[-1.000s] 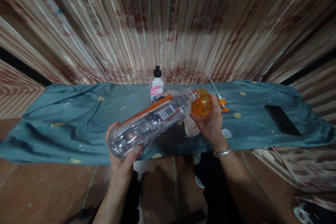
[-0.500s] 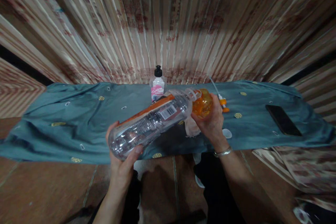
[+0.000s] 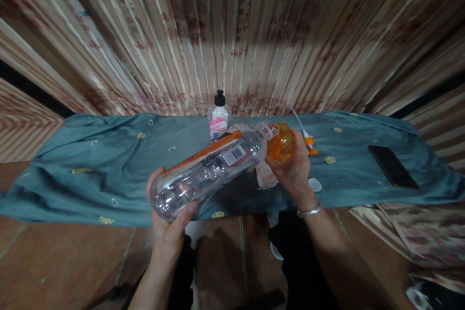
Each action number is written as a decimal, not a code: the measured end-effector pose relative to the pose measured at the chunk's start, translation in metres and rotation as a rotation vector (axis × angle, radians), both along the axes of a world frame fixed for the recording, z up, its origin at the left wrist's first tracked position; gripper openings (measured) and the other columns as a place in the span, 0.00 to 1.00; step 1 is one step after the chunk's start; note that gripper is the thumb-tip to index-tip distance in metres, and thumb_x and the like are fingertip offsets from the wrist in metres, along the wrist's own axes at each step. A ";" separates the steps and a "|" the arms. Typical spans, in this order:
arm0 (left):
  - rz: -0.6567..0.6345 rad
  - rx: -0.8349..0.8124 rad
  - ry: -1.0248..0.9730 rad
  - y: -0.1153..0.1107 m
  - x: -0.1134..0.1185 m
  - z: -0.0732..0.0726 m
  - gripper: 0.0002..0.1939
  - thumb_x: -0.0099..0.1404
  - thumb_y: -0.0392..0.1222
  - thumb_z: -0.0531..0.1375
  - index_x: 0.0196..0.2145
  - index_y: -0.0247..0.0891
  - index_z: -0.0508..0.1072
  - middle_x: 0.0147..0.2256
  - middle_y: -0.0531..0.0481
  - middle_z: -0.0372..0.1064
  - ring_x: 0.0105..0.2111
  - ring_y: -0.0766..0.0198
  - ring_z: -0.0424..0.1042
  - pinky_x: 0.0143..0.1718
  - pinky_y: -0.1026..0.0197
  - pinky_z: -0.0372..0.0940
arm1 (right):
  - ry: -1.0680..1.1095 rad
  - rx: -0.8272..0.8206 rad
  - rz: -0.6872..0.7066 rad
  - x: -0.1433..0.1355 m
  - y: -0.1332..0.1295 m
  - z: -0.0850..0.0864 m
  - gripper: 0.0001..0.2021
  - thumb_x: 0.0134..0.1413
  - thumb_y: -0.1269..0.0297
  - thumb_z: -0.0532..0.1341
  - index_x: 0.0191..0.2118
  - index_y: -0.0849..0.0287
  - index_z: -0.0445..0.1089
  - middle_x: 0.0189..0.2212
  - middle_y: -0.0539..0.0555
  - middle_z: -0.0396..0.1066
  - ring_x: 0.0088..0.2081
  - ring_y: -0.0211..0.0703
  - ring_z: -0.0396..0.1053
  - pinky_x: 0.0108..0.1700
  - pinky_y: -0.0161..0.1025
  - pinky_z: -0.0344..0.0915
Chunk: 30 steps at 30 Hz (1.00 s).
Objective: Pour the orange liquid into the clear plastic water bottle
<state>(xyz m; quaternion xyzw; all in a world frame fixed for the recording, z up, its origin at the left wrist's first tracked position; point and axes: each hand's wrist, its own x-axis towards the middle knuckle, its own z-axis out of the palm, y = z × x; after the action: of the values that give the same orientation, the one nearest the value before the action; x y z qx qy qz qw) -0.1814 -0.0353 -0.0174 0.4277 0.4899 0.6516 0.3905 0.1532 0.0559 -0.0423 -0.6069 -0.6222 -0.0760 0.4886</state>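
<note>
My left hand [image 3: 170,218] is wrapped round the base of a large clear plastic bottle [image 3: 203,174] with an orange label and a barcode. The bottle is tilted, its open neck pointing up and to the right. That neck meets the mouth of a small translucent orange bottle [image 3: 281,145], which my right hand [image 3: 295,167] grips from the right side. Whether liquid runs between them cannot be made out. Behind the orange bottle lies an orange and white spray pump [image 3: 311,145] with a thin clear tube. A white round cap [image 3: 314,184] lies near my right wrist.
A bottle with a black cap and pink label [image 3: 219,118] stands at the back of the table. A crumpled pale cloth [image 3: 266,177] lies under the bottles. A dark phone [image 3: 393,166] rests on the green-blue tablecloth [image 3: 348,179], right. A curtain [image 3: 232,34] hangs behind.
Almost nothing differs. Both hands keep their grip, and the two bottles stay mouth to mouth; the view has shifted very slightly.
</note>
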 end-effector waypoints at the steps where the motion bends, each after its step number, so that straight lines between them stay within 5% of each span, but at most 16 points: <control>1: 0.002 -0.002 -0.001 0.000 0.000 0.000 0.52 0.55 0.56 0.84 0.71 0.51 0.70 0.55 0.45 0.76 0.44 0.52 0.79 0.44 0.52 0.79 | -0.002 0.002 -0.005 0.000 0.000 0.000 0.48 0.58 0.45 0.77 0.77 0.51 0.58 0.67 0.66 0.75 0.69 0.70 0.76 0.69 0.72 0.76; 30: -0.004 -0.009 -0.013 -0.001 -0.001 0.004 0.50 0.54 0.52 0.84 0.70 0.51 0.71 0.53 0.49 0.78 0.46 0.54 0.81 0.48 0.55 0.78 | -0.004 -0.006 -0.013 -0.002 -0.001 0.003 0.46 0.57 0.46 0.77 0.75 0.52 0.60 0.67 0.65 0.75 0.69 0.70 0.76 0.69 0.72 0.76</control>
<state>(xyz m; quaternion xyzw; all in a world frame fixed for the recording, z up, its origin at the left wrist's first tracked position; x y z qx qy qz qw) -0.1821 -0.0360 -0.0136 0.4226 0.4893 0.6514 0.3972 0.1513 0.0545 -0.0390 -0.6124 -0.6193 -0.0785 0.4850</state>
